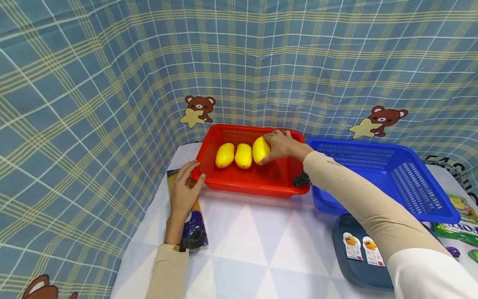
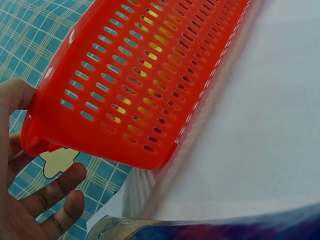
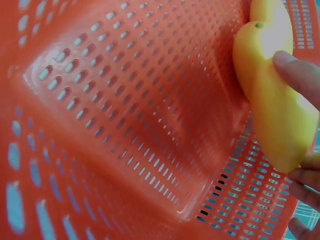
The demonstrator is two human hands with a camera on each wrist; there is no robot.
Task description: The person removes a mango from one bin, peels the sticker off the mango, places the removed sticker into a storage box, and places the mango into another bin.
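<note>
Inside a red plastic basket (image 1: 246,187) lie two yellow mangoes, one at the left (image 1: 225,155) and one in the middle (image 1: 243,156). My right hand (image 1: 280,145) holds a third yellow mango (image 1: 260,150) beside them, over the basket's right half. In the right wrist view, the thumb (image 3: 295,70) presses one side of this mango (image 3: 285,120) and fingertips meet its lower end. My left hand (image 1: 183,189) grips the basket's front left corner. The left wrist view shows its thumb (image 2: 20,92) against the rim, with the lower fingers spread.
A blue basket (image 1: 381,174) stands right of the red one. A dark lidded box (image 1: 360,270) with two food labels sits before it. A long packet (image 1: 194,226) lies under the left forearm. Green packaging (image 1: 457,232) is at the far right. Plaid cloth (image 1: 261,62) hangs behind.
</note>
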